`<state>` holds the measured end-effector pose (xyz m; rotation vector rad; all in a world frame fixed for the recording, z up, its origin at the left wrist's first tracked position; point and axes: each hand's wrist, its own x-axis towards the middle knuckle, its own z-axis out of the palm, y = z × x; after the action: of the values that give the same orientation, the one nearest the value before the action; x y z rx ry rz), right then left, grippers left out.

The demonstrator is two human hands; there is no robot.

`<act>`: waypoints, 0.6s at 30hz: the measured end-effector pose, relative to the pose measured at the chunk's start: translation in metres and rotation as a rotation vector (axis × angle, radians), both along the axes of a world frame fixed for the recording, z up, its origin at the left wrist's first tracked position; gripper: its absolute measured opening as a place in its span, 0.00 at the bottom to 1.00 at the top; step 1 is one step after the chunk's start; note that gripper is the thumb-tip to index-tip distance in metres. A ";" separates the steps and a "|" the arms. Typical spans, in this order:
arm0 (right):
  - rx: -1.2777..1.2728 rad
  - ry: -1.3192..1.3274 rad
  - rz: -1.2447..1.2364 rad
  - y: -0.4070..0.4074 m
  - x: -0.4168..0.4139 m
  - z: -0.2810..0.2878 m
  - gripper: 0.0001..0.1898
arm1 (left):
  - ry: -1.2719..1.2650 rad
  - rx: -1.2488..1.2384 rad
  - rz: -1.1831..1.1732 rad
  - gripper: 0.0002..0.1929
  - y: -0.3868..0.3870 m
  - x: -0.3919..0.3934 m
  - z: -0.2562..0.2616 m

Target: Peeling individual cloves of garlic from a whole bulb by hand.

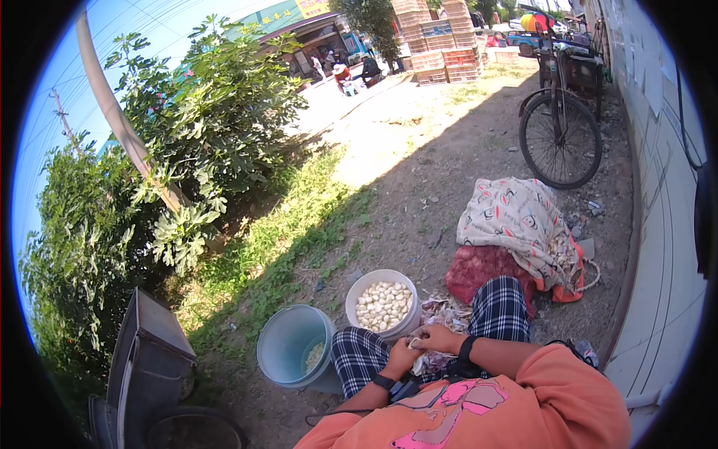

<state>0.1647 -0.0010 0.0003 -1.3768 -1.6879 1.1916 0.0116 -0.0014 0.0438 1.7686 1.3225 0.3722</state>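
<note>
My left hand (403, 357) and my right hand (440, 340) meet over my lap, fingers pinched together on a small pale piece of garlic (414, 342). The fingers mostly hide it. Papery garlic skins (429, 362) lie in my lap beneath them. Just beyond my hands stands a white bucket (413, 324), nearly full of peeled garlic cloves (384, 306). To its left is a larger light-blue bucket (283, 342) with some pale cloves (315, 356) low inside.
A red mesh sack (477, 272) sits beyond my right knee under a printed cloth (496, 210). More skins (446, 311) litter the ground. A cart (148, 331) stands at left; a wheeled cycle (561, 137) is near the right wall (653, 236). Stacked crates (435, 42) and people (342, 76) are farther off.
</note>
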 end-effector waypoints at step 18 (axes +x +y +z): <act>-0.811 0.806 -0.336 0.013 0.022 0.004 0.11 | -0.525 0.019 0.004 0.18 -0.006 0.008 0.003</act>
<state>0.1867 0.0120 0.0043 -1.2425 -0.3904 1.9618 0.0199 -0.0072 0.0471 1.5385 0.9466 0.7912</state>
